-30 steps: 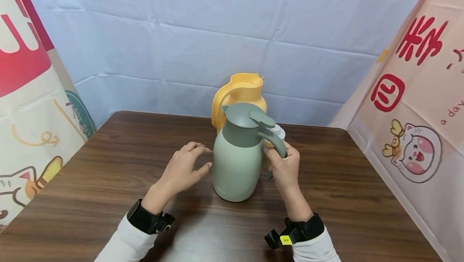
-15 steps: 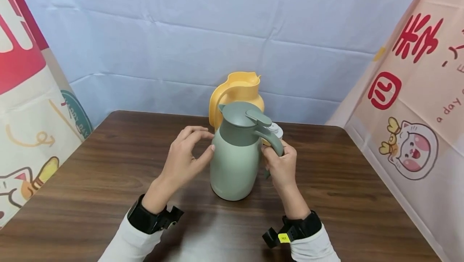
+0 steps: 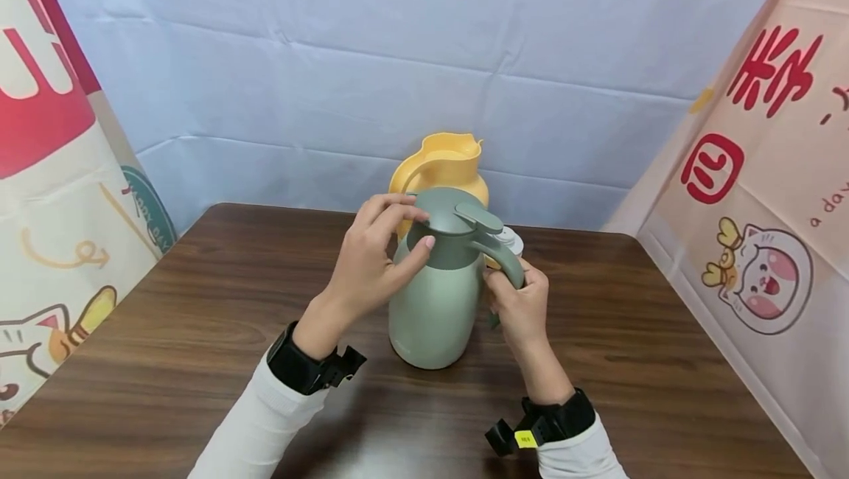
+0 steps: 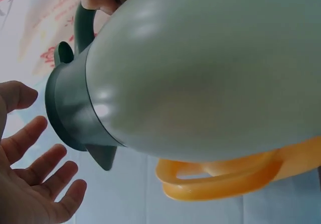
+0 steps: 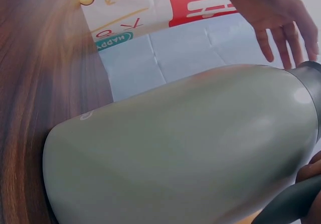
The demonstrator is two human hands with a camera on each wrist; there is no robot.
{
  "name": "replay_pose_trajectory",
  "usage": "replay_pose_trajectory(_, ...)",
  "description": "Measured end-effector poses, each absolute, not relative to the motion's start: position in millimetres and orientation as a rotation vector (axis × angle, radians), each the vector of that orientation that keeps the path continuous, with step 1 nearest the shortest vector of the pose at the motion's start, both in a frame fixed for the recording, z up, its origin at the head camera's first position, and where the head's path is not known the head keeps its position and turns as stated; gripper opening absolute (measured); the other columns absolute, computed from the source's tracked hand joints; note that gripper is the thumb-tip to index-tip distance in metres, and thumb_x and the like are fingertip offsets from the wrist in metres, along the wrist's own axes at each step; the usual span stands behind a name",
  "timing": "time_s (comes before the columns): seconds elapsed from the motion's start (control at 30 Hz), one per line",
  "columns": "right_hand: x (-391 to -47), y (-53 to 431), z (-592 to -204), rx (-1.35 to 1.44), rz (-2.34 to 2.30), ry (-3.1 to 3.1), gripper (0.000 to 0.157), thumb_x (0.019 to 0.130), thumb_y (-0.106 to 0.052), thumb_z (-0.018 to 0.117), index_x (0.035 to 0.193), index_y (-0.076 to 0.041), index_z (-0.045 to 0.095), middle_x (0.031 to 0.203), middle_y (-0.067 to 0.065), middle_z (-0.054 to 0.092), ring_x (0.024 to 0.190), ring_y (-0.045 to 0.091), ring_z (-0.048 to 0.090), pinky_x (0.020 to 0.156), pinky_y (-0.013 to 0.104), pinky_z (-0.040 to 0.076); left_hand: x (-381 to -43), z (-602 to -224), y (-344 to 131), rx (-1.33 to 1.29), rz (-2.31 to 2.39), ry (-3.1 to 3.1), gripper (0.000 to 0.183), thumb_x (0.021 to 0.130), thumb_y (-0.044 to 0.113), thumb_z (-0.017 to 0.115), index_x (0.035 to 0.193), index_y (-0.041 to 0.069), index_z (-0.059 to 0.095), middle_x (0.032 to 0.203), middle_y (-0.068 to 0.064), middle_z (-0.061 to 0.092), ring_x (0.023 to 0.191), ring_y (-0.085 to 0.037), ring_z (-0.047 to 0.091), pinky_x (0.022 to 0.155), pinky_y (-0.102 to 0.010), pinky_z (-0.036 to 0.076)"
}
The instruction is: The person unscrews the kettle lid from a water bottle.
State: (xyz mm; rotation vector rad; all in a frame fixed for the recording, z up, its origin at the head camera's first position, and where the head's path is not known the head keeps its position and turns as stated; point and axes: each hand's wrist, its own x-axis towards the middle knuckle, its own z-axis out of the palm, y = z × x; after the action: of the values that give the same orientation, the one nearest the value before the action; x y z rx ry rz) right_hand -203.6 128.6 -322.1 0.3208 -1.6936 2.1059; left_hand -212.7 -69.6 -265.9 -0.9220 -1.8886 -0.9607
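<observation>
**We watched the left hand [image 3: 373, 258] rise to the lid [image 3: 446, 206]**

In the head view, we saw the green pot [image 3: 427, 320] upright on the table [image 3: 232, 280], the right hand [image 3: 524, 306] at its three o'clock, fingers curled round the handle [image 3: 507, 261]. The left hand had just moved up from alongside the pot, its spread fingers reaching the lid's nine o'clock; we took this to mean that the work now centred on the pot's top, the right hand steadying it. A yellow jug [image 3: 458, 169] stood behind at twelve o'clock. At two o'clock a white-topped object [image 3: 509, 239] was mostly hidden, and we could not name it.

In the left wrist view, we found the left hand at eight o'clock, fingers wide, holding nothing, a gap showing before the lid. The right hand was cut off at eleven o'clock; the pot ran out of frame at three.

In the right wrist view, the left fingers hung at two o'clock by the collar [image 5: 313, 87]; contact we could not judge there. Only a slice of the right hand showed at four o'clock.
</observation>
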Motion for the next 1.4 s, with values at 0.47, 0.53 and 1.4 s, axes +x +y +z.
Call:
replay_pose_trajectory(0.47, -203.9, 129.2, -325.3, 0.337, 2.061, -1.723, 0.023, 0.077, 0.014, 0.053, 0.061, -0.001, 0.047, 0.042, -0.002, 0.033, 0.034, 0.009, 0.033, 0.036, 0.023, 0.029, -237.2, -249.9, -47.5, -1.073, -0.895, -1.918, 0.019, 0.083, 0.02, 0.067, 0.095, 0.005, 0.067, 0.103, -0.01, 0.06, 0.099, -0.021, 0.055, 0.08, -0.034, 0.043)
replay_pose_trajectory(0.53, -203.7, 128.8, -326.0, 0.344, 2.046, -1.739, 0.023, 0.077, 0.013, 0.053, 0.06, -0.001, 0.045, 0.042, -0.002, 0.032, 0.034, 0.009, 0.033, 0.036, 0.023, 0.03, -238.6, -247.5, -45.2, -1.087, -0.878, -1.943, 0.019, 0.083, 0.021, 0.068, 0.095, 0.006, 0.067, 0.101, -0.008, 0.06, 0.097, -0.019, 0.055, 0.079, -0.031, 0.043)
replay_pose_trajectory(1.4, -204.2, 131.9, -323.7, 0.433, 2.036, -1.72, 0.029, 0.079, 0.013, 0.051, 0.058, -0.005, 0.04, 0.042, 0.0, 0.032, 0.034, 0.011, 0.03, 0.035, 0.026, 0.026, -248.5, -213.3, -41.2, -1.177, -0.753, -2.446, 0.029, 0.086, 0.04, 0.065, 0.106, 0.02, 0.068, 0.106, 0.004, 0.058, 0.099, -0.014, 0.047, 0.085, -0.029, 0.035)
